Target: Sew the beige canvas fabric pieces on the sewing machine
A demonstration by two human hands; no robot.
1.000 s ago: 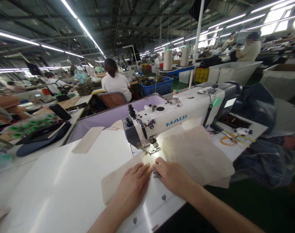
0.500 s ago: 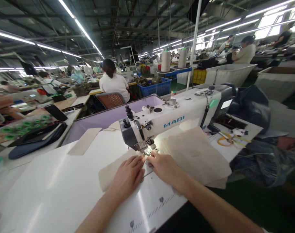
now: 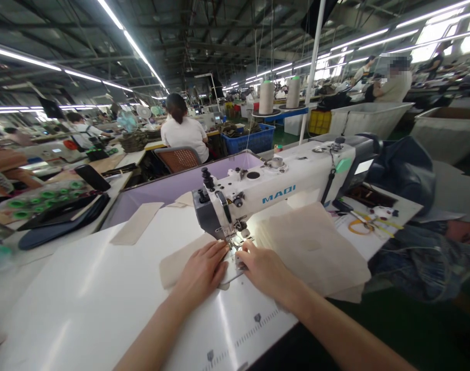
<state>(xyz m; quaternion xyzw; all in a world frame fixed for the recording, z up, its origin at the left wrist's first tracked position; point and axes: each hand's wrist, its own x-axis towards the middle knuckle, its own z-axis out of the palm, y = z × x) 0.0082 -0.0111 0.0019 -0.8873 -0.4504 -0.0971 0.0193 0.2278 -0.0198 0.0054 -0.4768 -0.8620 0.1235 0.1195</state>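
Note:
A white sewing machine (image 3: 277, 178) with a lit needle area stands on the white table. Just left of its presser foot (image 3: 235, 245), my left hand (image 3: 204, 264) lies palm down with fingers stretched out on a beige fabric piece (image 3: 173, 264). The hand covers part of that piece. My right hand (image 3: 263, 268) is at the right of the foot, thumb and forefinger pinched close to the needle. What those fingertips hold, if anything, is too small to see. Larger beige fabric sheets (image 3: 315, 247) lie under the machine arm, beside my right hand.
Another beige strip (image 3: 137, 224) lies on the table at the left. Yellow-handled scissors (image 3: 360, 225) rest right of the machine. Behind the table is a lilac-lined bin (image 3: 150, 193). Thread cones (image 3: 266, 98) stand beyond it, and a person in white (image 3: 184, 134) sits ahead.
My fingertips have drawn apart, leaving a small gap at the presser foot. My left hand has shifted slightly left. The camera view has moved a little.

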